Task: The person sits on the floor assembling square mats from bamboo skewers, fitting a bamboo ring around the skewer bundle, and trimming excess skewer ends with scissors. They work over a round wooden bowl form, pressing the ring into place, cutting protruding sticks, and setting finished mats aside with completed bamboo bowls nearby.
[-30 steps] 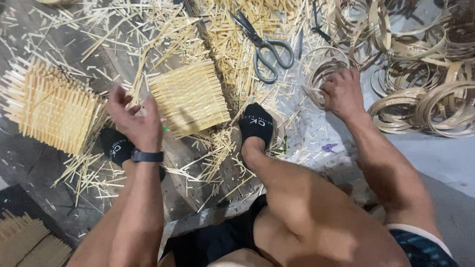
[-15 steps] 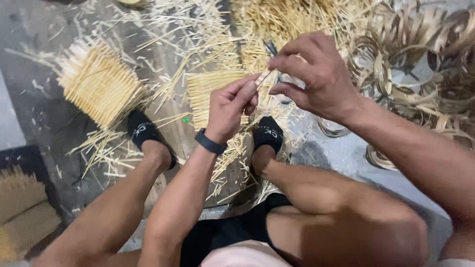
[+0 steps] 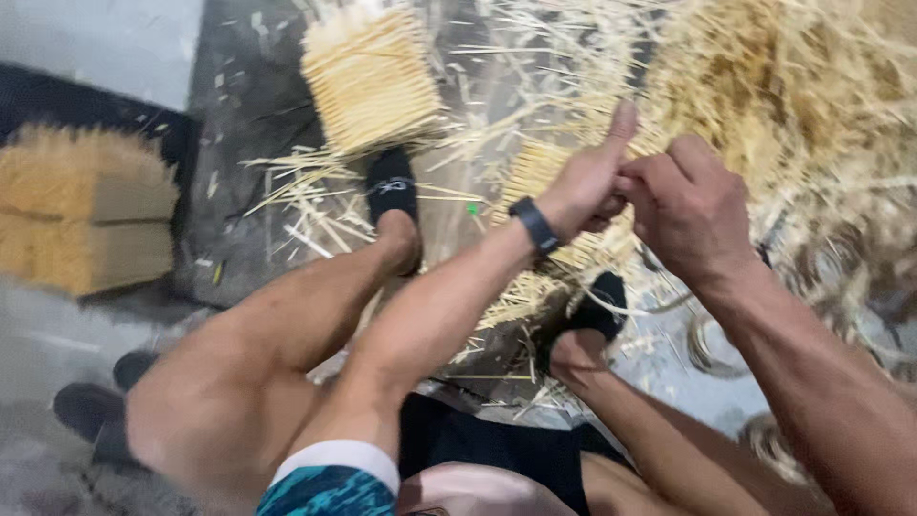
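Observation:
My left hand (image 3: 587, 182), with a black wristband (image 3: 535, 225), is raised with the thumb up and its fingers curled against my right hand (image 3: 688, 205). My right hand is clenched, knuckles toward me. Both hands meet above a small woven bamboo mat (image 3: 535, 167) on the floor. They pinch a thin bamboo strip that is almost wholly hidden in the fingers. A pale strip (image 3: 659, 308) curves below the hands. My feet in black socks (image 3: 392, 186) (image 3: 597, 296) rest on either side of the mat.
A block of short bamboo sticks (image 3: 368, 76) lies beyond my left foot. Loose bamboo slivers (image 3: 783, 86) heap up at the top right, with coiled strips (image 3: 821, 258) at the right. A stack of tan stick bundles (image 3: 86, 210) sits at the left.
The view has swung to the right and closer. My hands stay together, now closed tighter with the left thumb raised. One second ago they were apart, the right one among the coils.

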Available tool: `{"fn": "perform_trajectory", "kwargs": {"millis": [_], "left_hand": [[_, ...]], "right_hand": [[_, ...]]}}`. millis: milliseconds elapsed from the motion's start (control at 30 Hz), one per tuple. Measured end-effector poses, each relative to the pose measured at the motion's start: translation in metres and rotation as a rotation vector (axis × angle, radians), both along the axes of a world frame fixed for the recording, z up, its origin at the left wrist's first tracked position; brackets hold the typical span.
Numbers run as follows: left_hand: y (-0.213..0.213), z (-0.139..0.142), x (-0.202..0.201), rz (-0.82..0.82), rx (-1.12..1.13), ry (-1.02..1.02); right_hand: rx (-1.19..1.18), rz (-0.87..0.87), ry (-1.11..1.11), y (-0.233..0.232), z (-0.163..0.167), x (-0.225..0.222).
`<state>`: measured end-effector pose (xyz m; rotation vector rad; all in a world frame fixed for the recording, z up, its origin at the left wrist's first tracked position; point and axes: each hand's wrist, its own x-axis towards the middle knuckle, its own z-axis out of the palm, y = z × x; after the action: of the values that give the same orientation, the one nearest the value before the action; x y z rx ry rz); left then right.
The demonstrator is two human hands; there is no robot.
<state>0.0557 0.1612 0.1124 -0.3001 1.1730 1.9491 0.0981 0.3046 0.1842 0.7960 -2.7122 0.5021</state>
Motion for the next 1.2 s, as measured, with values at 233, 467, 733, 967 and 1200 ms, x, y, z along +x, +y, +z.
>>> {"fn": "perform_trajectory", "kwargs": {"millis": [233, 467, 733, 967, 1200], "left_hand": [[-0.041, -0.052, -0.035, 0.431, 0.356, 0.081], [-0.083, -0.059, -0.048, 0.369, 0.433, -0.04], [-0.069, -0.051, -0.04, 0.19, 0.095, -0.134], [-0.067, -0.1, -0.028, 0.42, -0.107, -0.068], [-0.073, -0.177, 0.005, 0.189, -0.973, 0.786]], "right_hand": [[-0.778, -0.453, -0.749, 0.008, -0.029, -0.054], [-1.89, -0.2, -1.132, 0.011, -0.108, -0.03], [-1.811, -0.324, -1.258, 0.008, -0.126, -0.021], [-1.25, -0.544, -0.968, 0.031, -0.155, 0.0], [-0.639, -0.877, -0.599, 0.011, -0.225, 0.021]]}}
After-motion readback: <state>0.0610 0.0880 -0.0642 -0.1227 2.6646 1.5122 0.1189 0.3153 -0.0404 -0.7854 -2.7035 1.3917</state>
